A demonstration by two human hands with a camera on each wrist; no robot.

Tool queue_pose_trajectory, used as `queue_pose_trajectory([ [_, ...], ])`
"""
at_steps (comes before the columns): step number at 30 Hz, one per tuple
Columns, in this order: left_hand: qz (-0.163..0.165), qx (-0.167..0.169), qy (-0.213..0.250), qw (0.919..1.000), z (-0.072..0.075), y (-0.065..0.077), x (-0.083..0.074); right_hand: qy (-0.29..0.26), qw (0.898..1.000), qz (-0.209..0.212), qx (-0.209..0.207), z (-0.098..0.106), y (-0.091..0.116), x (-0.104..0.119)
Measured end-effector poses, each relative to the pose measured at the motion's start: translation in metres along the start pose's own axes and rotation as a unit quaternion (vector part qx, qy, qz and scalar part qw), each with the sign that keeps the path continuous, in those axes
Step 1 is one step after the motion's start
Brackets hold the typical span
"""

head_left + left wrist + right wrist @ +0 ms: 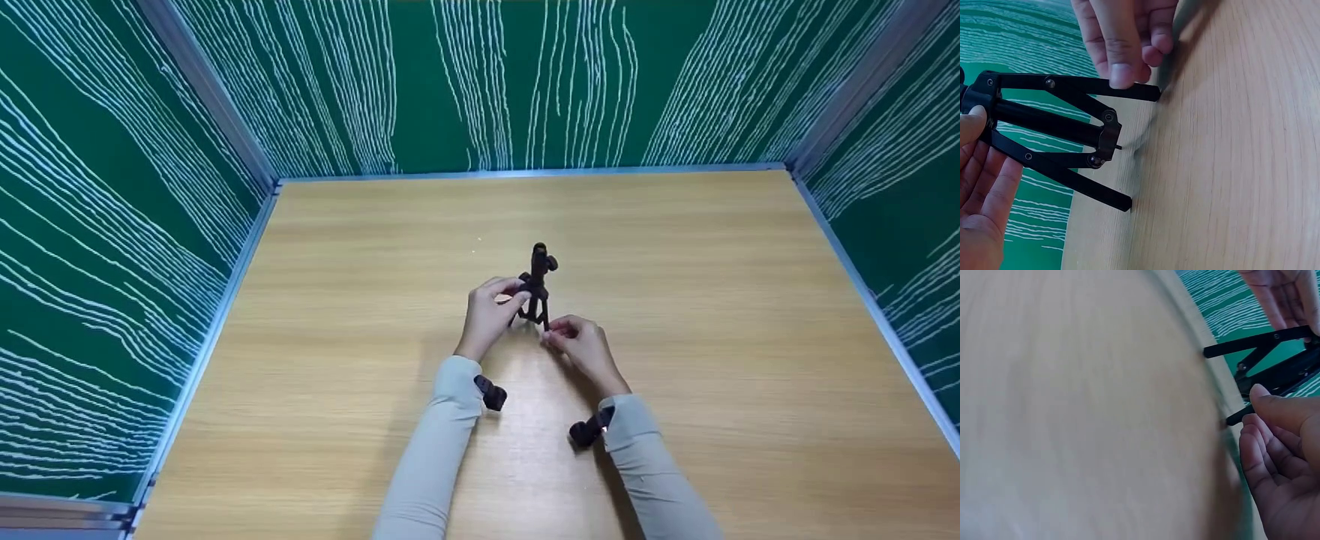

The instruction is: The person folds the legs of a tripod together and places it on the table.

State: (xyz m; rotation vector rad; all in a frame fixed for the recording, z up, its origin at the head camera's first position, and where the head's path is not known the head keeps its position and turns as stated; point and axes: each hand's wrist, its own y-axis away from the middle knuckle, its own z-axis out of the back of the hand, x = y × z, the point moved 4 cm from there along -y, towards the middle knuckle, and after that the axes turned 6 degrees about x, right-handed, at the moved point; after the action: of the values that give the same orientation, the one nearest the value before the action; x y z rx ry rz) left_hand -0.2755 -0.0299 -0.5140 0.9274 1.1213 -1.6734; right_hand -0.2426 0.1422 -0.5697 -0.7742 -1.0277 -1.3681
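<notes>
Tripod [537, 279]: upright between fingertips [1121, 76], pinched at hub [987, 90] by left hand [489, 318], near one foot [1152, 93] by right hand [586, 349]. Looks light, stiff, perhaps slick, too dark to tell; best held at hub.

Brightly lit table [720, 285], soft shadows, faint glare.
In the head view, shadows fall beside both sleeves [427, 465]; left wrist view fairly crisp; right wrist view dimmer, wood grain blurred, table edge bowed.
</notes>
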Motion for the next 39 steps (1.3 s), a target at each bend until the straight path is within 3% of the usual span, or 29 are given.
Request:
queue_pose_trajectory([
  [13, -0.005, 0.000, 0.006, 1.0000, 0.0004, -0.0020, 0.0003, 0.031, 0.999, 0.000, -0.038, -0.0013, -0.0014, -0.0034],
  [21, -0.005, -0.004, -0.003, 1.0000, 0.0002, -0.0005, 0.0009, 0.023, 0.999, -0.008, -0.047, -0.0033, 0.0010, -0.0063],
  [27, -0.002, -0.008, -0.006, 1.0000, -0.0003, -0.0003, 0.0018, 0.027, 0.998, 0.008, -0.063, -0.0040, 0.0001, -0.0063],
  [39, 0.000, -0.010, 0.019, 0.9998, 0.0001, -0.0003, 0.0036, 0.015, 0.998, -0.016, -0.055, -0.0060, -0.0013, -0.0064],
])
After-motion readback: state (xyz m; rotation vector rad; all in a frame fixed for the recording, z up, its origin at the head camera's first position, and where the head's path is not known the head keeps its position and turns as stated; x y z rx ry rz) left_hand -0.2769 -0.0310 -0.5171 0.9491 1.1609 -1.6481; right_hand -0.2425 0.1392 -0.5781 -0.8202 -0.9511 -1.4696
